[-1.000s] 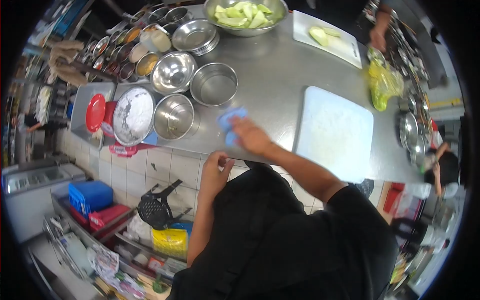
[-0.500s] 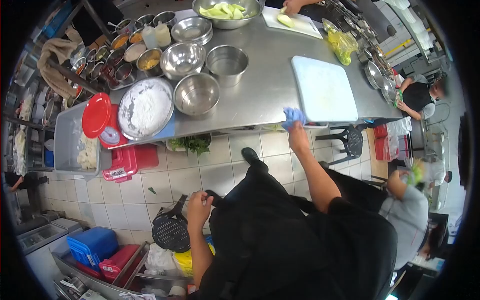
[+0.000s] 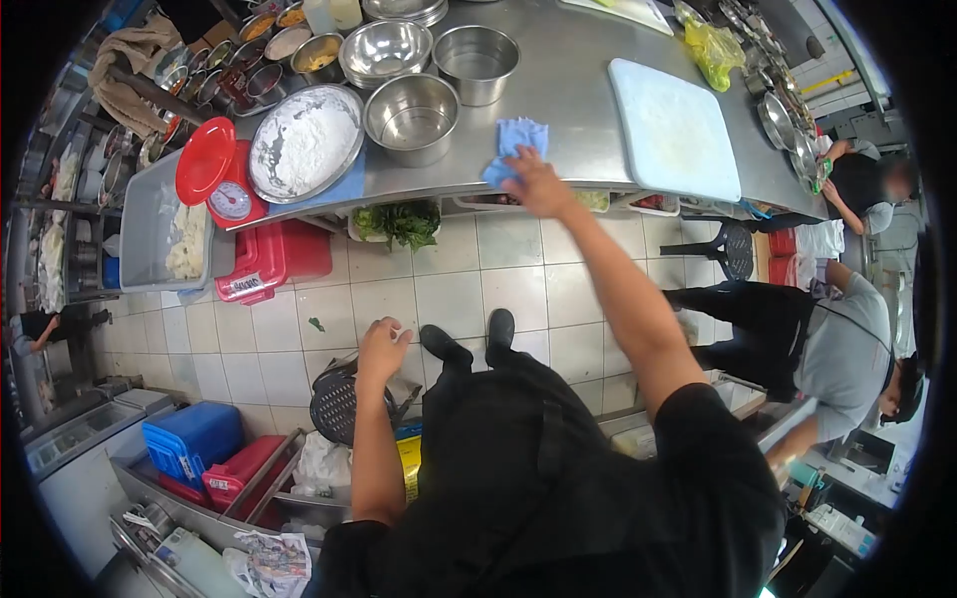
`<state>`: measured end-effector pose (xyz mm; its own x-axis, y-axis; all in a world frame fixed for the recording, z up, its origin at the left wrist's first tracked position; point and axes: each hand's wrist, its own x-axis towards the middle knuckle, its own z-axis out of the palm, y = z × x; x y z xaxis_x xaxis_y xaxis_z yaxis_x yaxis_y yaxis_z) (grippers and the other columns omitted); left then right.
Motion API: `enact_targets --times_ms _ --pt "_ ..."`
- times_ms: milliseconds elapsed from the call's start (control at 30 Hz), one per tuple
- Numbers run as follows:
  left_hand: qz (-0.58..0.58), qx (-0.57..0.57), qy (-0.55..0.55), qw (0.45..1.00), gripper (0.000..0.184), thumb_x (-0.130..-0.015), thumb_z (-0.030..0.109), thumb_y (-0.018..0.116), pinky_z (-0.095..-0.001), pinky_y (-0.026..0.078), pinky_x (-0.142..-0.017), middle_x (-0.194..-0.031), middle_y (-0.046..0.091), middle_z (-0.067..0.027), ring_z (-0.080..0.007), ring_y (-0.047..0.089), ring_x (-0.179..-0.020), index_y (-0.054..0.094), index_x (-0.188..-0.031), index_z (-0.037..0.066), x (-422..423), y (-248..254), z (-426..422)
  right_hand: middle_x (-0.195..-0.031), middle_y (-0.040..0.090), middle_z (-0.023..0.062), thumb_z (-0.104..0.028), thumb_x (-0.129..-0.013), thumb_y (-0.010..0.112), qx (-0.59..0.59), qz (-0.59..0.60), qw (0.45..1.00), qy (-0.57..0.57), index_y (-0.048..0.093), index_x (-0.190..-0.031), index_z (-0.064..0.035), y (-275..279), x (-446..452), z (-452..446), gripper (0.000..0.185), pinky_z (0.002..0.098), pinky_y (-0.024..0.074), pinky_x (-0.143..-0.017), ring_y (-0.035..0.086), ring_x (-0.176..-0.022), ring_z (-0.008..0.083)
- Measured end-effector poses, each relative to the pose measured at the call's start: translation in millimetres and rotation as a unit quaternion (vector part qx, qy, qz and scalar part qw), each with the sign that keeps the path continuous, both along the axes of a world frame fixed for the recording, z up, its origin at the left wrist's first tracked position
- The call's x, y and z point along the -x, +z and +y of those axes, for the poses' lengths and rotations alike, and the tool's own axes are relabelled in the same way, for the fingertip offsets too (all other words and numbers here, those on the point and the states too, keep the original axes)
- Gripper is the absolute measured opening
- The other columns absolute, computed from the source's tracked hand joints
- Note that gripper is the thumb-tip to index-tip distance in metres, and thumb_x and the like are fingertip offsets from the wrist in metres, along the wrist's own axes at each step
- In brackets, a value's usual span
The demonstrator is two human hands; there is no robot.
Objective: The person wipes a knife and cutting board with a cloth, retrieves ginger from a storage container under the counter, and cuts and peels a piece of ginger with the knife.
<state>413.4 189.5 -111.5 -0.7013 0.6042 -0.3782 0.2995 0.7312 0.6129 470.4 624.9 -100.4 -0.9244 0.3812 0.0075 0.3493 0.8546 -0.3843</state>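
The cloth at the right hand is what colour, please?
The cloth is light blue, best seen in the head view.

Blue cloth [image 3: 518, 142] now spread flatter, away from the cutting board [image 3: 675, 130], nearer the steel pots [image 3: 412, 120].

A: what kinda place is this?
B: commercial kitchen imo. long steel counter [image 3: 558, 80], steel pot [image 3: 411, 120], white cutting board [image 3: 675, 130], red kitchen scale [image 3: 232, 199], tiled floor [image 3: 449, 299], co-workers around.
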Motion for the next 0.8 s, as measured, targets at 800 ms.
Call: enact_targets --times_ms 800 --pt "-0.116 -0.004 -0.195 0.974 0.035 -0.088 0.034 0.072 -0.047 0.05 -0.091 -0.109 0.068 -0.0178 -0.0376 0.064 -0.105 0.066 -0.106 0.005 -69.2 -329.3 149.7 -0.141 0.058 0.0103 -0.025 -0.1 0.06 -0.188 0.155 0.97 -0.013 0.056 -0.133 -0.0098 -34.8 12.3 37.4 0.037 0.0644 0.0239 -0.116 0.049 -0.138 0.0355"
